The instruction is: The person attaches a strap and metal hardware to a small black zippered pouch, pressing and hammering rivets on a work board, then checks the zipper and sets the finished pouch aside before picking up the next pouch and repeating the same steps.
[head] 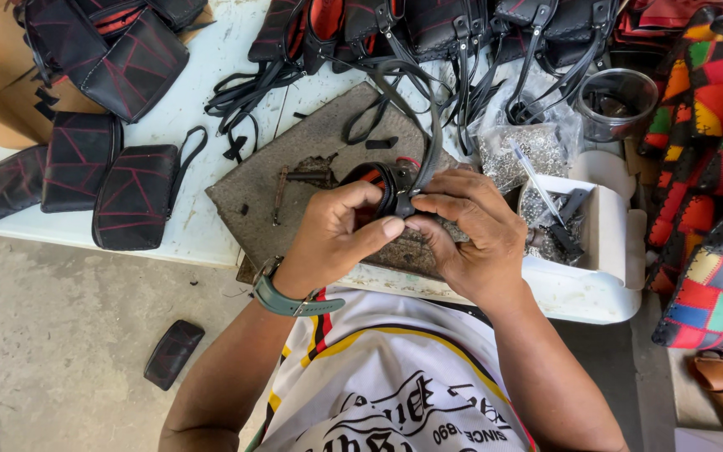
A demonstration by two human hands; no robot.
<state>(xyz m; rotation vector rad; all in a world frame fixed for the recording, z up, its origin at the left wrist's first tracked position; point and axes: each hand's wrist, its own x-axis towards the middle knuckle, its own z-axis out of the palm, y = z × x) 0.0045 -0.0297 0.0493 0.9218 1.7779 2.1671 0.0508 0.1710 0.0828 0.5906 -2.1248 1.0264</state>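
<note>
Centre frame, the left hand (pixel 336 234) and right hand (pixel 470 234) pinch together on a black bag (pixel 382 186); its strap (pixel 433 138) loops upward; a slipping grip could probably drop it onto the worn board (pixel 294 167).

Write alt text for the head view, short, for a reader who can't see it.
Seen from above, a person's left hand and right hand together pinch a small black pouch with a long black strap over a worn grey work mat. More black pouches with red stitching lie to the left, patchwork bags to the right.
</note>
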